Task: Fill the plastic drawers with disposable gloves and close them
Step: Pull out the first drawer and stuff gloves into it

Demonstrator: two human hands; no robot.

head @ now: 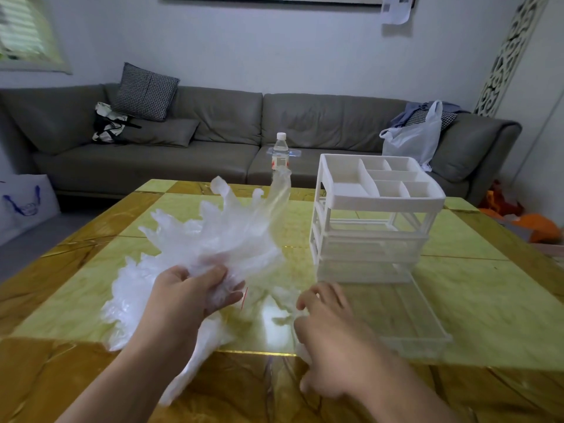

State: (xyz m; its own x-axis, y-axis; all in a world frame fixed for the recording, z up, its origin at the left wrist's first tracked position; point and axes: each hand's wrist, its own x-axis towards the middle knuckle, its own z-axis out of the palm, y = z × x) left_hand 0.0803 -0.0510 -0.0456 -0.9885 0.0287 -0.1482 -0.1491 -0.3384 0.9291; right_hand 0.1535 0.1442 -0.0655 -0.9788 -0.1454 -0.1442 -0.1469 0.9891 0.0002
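The right hand (328,319) sits lowest in the frame, right of centre, with its fingers bent down onto the table; whether they pinch the thin plastic beneath them is blurred and cannot be told. Left of it, the left hand (195,296) has its fingers and thumb curled around the cuffs of a bunch of clear disposable gloves (225,227), which fan upward toward the middle of the frame, their fingertips spread in the air. More loose gloves (128,303) lie in a heap under and to the left of that hand, trailing toward the bottom edge across the glossy yellow-green table (476,300).

Just right of the right hand, a clear plastic drawer (409,315) stands pulled well out from the bottom of a white drawer unit (369,227) at centre right. The unit's top is an open tray divided into compartments, the slot under it looks open through the frame, and below that a shut drawer front shows.

Beyond the gloves, at the far edge of the table, a water bottle (280,151) with a white cap stands upright. A grey sofa (213,126) runs across the upper half of the frame, carrying a checked cushion (143,91) at upper left and a white plastic bag (412,138) at upper right.
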